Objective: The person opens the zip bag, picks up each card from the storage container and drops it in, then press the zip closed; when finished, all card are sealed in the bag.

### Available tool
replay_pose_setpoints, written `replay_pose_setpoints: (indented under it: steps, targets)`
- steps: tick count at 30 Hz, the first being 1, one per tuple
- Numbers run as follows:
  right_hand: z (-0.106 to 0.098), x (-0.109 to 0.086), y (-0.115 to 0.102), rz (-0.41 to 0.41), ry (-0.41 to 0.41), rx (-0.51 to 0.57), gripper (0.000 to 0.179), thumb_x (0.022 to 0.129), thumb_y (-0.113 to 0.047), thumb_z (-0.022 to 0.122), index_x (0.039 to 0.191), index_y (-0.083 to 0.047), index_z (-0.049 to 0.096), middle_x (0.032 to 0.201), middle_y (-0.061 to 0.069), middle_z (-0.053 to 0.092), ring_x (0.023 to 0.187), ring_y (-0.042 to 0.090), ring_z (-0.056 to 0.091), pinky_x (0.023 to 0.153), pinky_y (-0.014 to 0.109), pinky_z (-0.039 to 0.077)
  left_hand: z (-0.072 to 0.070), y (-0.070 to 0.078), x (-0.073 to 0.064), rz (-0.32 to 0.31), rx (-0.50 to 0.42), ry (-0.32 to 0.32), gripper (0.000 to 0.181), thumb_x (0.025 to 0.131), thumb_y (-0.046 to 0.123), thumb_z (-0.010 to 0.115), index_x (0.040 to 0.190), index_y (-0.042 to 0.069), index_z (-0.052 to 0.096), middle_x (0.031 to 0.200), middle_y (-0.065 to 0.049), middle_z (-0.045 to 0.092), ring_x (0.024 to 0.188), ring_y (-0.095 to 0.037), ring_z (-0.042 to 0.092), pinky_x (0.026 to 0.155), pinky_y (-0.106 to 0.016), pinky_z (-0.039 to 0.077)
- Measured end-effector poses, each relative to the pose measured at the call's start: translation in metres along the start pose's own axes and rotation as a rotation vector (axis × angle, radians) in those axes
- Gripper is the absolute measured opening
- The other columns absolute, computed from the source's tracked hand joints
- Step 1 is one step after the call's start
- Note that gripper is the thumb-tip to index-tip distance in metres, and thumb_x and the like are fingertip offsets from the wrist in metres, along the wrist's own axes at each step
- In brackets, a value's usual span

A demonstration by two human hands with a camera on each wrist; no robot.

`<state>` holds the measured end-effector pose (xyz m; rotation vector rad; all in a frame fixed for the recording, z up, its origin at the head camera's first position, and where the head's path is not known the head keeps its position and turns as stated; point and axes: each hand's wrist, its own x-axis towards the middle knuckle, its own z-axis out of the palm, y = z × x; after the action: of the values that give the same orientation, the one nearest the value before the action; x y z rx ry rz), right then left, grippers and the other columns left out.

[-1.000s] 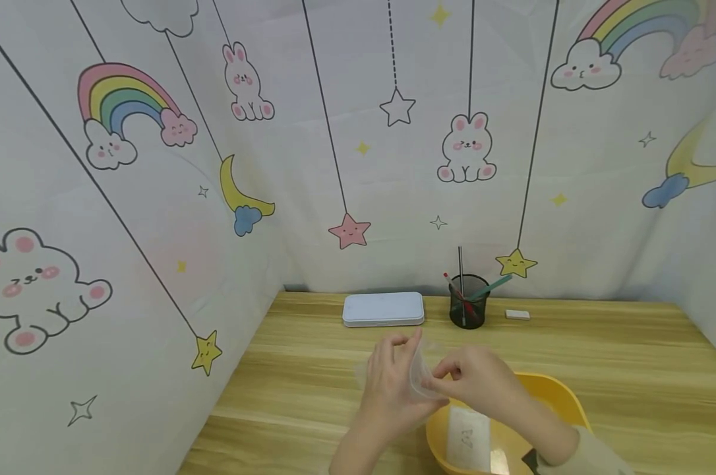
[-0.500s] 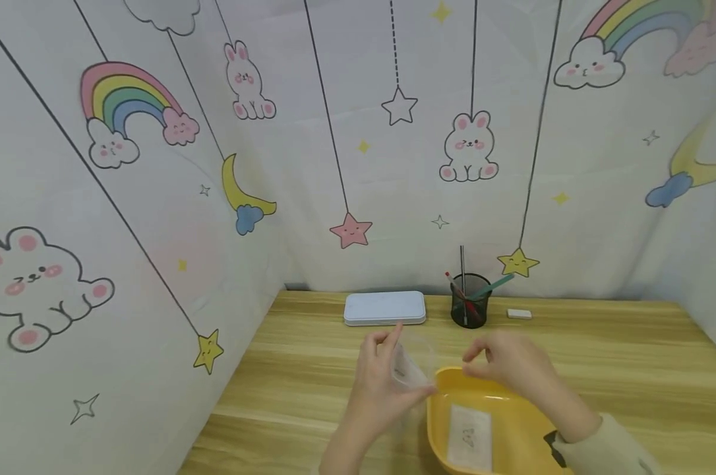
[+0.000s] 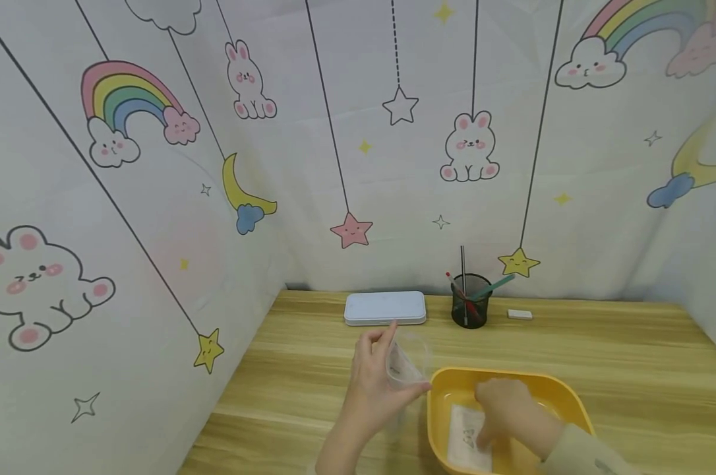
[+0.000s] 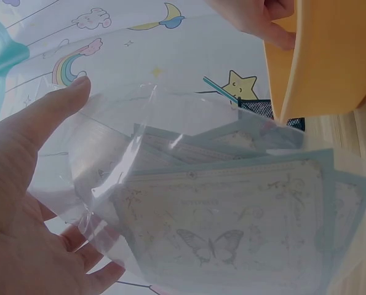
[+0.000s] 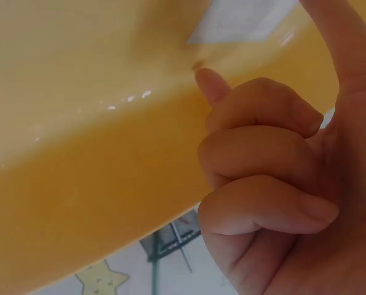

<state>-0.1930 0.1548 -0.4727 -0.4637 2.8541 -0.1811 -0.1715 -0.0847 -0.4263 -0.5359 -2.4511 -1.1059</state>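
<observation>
My left hand (image 3: 372, 379) holds a clear plastic bag (image 3: 410, 359) by its mouth, left of the yellow basin (image 3: 512, 374). Several cards with pale blue borders stand inside the bag; the front card (image 4: 219, 221) shows a butterfly. The bag's mouth gapes between thumb and fingers (image 4: 106, 276). My right hand (image 3: 506, 409) is down in the basin, over the right edge of a whitish rectangular card (image 3: 466, 439) with small printing. Its thumb and index finger are spread apart near that card, while the other fingers (image 5: 262, 196) are bent with nothing in them.
Behind the basin stand a black mesh pen cup (image 3: 469, 310) with pens, a pale blue case (image 3: 385, 308) and a white eraser (image 3: 519, 315). A cloth (image 3: 358, 165) printed with rabbits and stars hangs around the wooden table (image 3: 298, 356).
My right hand has drawn away from the bag's mouth, moved right and lowered into the basin beside the card. My left hand has shifted slightly left with the bag.
</observation>
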Motion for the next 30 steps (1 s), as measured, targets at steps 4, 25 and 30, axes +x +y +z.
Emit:
replay_pose_setpoints:
  steps: [4, 25, 30]
  targets:
    - [0.006, 0.002, -0.003, -0.019, 0.017, -0.021, 0.080, 0.042, -0.039, 0.093, 0.105, 0.001, 0.061, 0.088, 0.013, 0.062, 0.082, 0.036, 0.060, 0.069, 0.055, 0.048, 0.000, 0.000, -0.001, -0.004, 0.000, -0.001, 0.103, 0.063, 0.040, 0.089, 0.149, 0.020, 0.036, 0.127, 0.002, 0.037, 0.116, -0.016, 0.039, 0.099, -0.043, 0.037]
    - [-0.020, 0.005, 0.019, -0.029, -0.079, 0.289, 0.031, 0.062, -0.022, 0.087, 0.069, -0.011, 0.058, 0.068, -0.001, 0.052, 0.063, 0.017, 0.046, 0.056, 0.033, 0.039, -0.002, 0.000, 0.000, -0.008, -0.003, -0.004, 0.102, 0.064, 0.044, 0.087, 0.149, 0.019, 0.037, 0.128, 0.002, 0.038, 0.117, -0.017, 0.039, 0.099, -0.044, 0.037]
    - [-0.034, 0.002, 0.029, -0.076, -0.057, 0.342, 0.029, 0.070, -0.028, 0.084, 0.068, -0.012, 0.061, 0.066, -0.005, 0.050, 0.060, 0.014, 0.044, 0.053, 0.030, 0.038, -0.002, 0.000, 0.000, -0.007, -0.005, -0.008, 0.102, 0.064, 0.044, 0.087, 0.149, 0.020, 0.036, 0.128, 0.003, 0.037, 0.116, -0.016, 0.039, 0.098, -0.043, 0.037]
